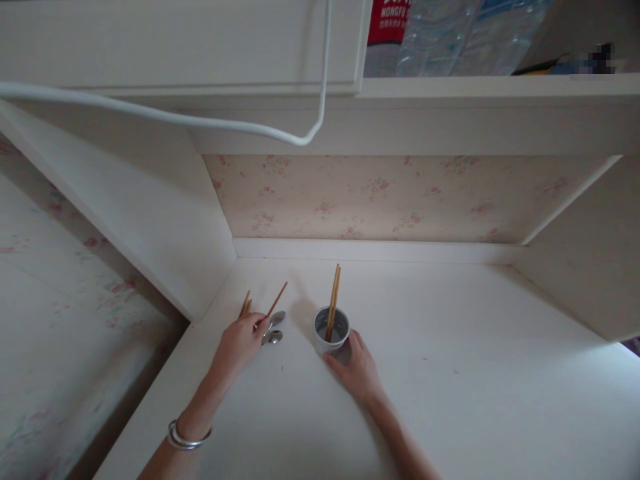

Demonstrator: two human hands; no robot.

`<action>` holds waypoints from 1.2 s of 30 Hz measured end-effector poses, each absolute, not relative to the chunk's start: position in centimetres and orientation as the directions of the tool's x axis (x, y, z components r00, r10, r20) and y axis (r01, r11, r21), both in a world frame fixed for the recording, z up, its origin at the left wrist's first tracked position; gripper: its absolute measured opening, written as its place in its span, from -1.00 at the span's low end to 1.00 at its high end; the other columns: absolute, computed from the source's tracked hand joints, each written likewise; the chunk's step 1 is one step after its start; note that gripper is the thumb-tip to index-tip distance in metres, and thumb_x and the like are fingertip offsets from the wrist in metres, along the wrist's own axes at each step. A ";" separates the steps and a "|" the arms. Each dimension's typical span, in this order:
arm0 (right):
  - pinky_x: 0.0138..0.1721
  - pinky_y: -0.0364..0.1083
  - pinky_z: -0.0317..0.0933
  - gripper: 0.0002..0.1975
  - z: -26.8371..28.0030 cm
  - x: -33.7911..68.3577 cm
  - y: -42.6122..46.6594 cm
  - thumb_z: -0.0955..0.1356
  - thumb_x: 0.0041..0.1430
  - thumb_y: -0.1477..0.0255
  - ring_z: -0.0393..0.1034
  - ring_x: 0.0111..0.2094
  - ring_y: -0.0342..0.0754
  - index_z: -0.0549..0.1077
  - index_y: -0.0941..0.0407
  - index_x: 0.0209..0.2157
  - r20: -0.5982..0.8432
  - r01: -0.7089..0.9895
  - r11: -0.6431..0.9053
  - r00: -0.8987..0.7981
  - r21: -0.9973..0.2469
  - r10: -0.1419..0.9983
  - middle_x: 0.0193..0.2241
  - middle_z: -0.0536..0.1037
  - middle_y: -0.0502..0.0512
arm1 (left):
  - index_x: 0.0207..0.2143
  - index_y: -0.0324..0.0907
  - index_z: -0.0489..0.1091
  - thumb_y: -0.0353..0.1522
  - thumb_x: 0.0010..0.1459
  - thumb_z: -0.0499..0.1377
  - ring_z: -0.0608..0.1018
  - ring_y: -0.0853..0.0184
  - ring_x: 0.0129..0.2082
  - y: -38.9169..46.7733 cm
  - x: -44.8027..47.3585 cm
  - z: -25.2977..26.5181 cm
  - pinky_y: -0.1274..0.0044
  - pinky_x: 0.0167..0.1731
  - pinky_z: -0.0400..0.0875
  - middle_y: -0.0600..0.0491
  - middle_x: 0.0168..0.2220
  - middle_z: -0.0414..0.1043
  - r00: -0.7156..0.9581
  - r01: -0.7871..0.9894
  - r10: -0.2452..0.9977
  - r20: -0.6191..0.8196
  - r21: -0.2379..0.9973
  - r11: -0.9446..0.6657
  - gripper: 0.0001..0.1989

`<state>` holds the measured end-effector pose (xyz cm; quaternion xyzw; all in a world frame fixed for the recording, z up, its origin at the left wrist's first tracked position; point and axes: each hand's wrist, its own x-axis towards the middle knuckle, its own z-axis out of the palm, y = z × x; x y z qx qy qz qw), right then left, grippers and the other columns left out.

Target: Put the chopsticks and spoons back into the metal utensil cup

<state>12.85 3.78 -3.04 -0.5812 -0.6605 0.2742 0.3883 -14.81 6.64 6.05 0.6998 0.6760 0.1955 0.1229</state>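
Note:
My left hand point(243, 339) is closed on a wooden chopstick point(278, 298), which slants up to the right from my fingers. More chopsticks point(247, 304) show just behind that hand, their lower parts hidden by it. Two metal spoons point(274, 338) lie beside my fingertips, bowls to the right, handles partly covered. My right hand point(356, 368) curves round the lower right side of a metal cup point(323, 343), thumb at its front. The cup stands on the white surface with wooden chopsticks point(334, 300) upright in it, leaning slightly right.
The white desktop point(475, 400) runs between a left side panel point(150, 200) and a right one. A shelf point(475, 87) overhead bears plastic bottles point(465, 40). A white cable point(240, 125) hangs in front of the cabinet. Floral wallpaper point(375, 200) covers the back.

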 end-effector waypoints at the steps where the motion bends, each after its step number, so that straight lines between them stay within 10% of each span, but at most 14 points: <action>1: 0.07 0.10 0.24 -0.41 -3.1 12.9 3.8 0.44 -0.01 0.31 0.33 0.07 0.18 0.33 0.05 0.09 0.197 0.555 0.177 -0.024 -0.813 0.980 0.06 0.42 0.18 | -0.25 -0.11 0.50 -0.19 0.23 0.03 0.59 0.25 -0.31 6.7 -14.5 7.2 0.48 -0.28 0.38 0.02 -0.29 0.58 0.002 0.863 0.991 0.134 0.501 -0.070 -0.70; 9: 0.05 0.07 0.24 -0.44 -2.7 12.8 3.7 0.44 -0.01 0.33 0.35 0.05 0.15 0.34 0.05 0.07 0.194 0.553 0.179 -0.032 -0.814 0.981 0.03 0.44 0.16 | -0.11 -0.20 0.44 -0.10 0.17 0.15 0.58 0.28 -0.24 8.3 -9.6 15.4 0.45 -0.19 0.46 0.00 -0.24 0.57 -0.045 0.405 0.944 0.326 0.870 -0.281 -0.60; 36: 0.06 0.00 0.22 -0.39 -2.6 12.8 3.8 0.44 -0.01 0.38 0.34 0.05 0.08 0.30 0.08 0.10 0.199 0.569 0.180 -0.029 -0.802 0.980 0.04 0.42 0.17 | -0.26 -0.15 0.56 -0.19 0.20 0.10 0.59 0.31 -0.27 12.7 -3.1 5.9 0.51 -0.21 0.43 0.02 -0.24 0.59 0.159 0.538 0.958 0.237 0.793 -0.285 -0.70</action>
